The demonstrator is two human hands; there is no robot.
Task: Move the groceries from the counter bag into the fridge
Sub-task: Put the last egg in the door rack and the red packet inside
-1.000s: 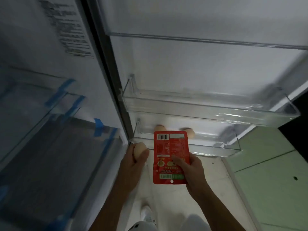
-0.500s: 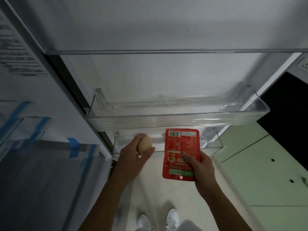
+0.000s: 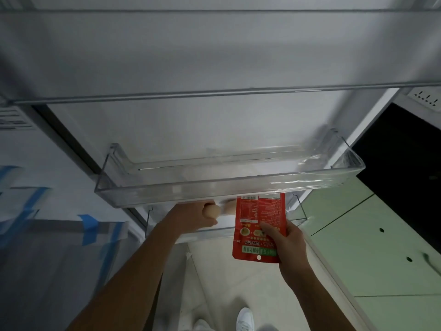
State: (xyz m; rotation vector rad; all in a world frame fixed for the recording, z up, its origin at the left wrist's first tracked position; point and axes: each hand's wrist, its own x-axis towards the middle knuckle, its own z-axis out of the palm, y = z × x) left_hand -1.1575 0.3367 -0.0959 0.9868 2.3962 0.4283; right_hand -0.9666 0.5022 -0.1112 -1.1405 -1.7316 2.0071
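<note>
under upper bin [image 3: 167, 194], lower bin [image 3: 301, 217], 2 eggs [image 3: 211, 211]

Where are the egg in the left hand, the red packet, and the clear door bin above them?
egg [image 3: 211, 211], head view, on its rounded shell.
red packet [image 3: 260, 211], head view, on its upper printed panel.
clear door bin [image 3: 191, 191], head view, on its front wall.

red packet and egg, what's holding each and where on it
Right hand pinches the red packet along its lower right edge. Left hand holds the egg at its fingertips.
</note>
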